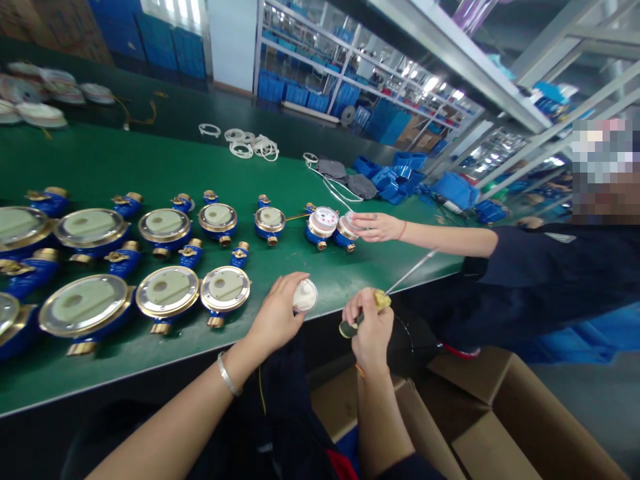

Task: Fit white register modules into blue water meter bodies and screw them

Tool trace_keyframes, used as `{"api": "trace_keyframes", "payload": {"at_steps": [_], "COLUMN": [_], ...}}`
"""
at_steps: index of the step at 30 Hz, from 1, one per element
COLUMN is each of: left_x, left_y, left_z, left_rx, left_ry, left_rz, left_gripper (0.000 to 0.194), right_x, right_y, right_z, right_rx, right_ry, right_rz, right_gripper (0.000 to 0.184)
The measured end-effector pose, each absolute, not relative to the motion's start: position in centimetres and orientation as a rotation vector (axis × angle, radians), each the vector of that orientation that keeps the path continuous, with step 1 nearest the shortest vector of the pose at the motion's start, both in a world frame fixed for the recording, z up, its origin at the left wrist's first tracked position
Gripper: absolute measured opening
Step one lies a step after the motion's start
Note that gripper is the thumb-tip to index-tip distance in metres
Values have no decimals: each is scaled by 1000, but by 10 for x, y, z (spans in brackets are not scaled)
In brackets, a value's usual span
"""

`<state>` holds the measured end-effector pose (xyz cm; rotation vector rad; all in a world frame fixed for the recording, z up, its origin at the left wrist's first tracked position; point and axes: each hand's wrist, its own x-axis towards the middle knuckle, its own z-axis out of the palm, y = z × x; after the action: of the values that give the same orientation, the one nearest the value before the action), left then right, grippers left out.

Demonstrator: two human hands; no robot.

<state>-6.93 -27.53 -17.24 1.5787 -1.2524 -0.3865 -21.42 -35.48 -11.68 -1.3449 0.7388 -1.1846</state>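
Observation:
My left hand (277, 312) is closed on a small round white cap-like part (305, 295), held just above the front edge of the green table (280, 263). In my right hand (371, 327) is a screwdriver (413, 271) with a yellow and dark handle; its long shaft points up and to the right. Left of my hands stand two rows of blue water meters (225, 290) with brass fittings and pale round tops. Beyond my hands, a meter with a white and red dial (323, 221) stands beside another meter (346, 231), which a co-worker's hand (375, 227) touches.
White rings (241, 148) lie at the table's far side, near grey pouches (345, 175) and blue plastic parts (395, 179). Stacked white discs (55, 87) sit far left. An open cardboard box (480, 387) stands below right. The co-worker's dark sleeve (540, 267) is close on the right.

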Motion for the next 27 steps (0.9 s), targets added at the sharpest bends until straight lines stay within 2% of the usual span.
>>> {"api": "trace_keyframes", "payload": {"at_steps": [3,11,23,27], "left_x": [-71,-72,-71,-71], "left_y": [-275,-273,-273,-273], "left_z": [-175,-171,-170,-170], "left_rx": [1638,1686,1647,1606], "left_ry": [-1259,-1266,-1252,-1191], "left_rz": [-362,-323,-368,-427], "left_gripper": [66,61,59,61], "right_x": [-195,-150,-150,-153], "right_y": [-350,-339,-345,-350], "right_z": [-110,-101,-110,-99], "right_rx": [-1295,-1318,-1397,-1357], "right_ry": [660,440,512,530], "right_rz": [-1278,-1315,-1329,-1374], "right_gripper": [47,42,42,43]}}
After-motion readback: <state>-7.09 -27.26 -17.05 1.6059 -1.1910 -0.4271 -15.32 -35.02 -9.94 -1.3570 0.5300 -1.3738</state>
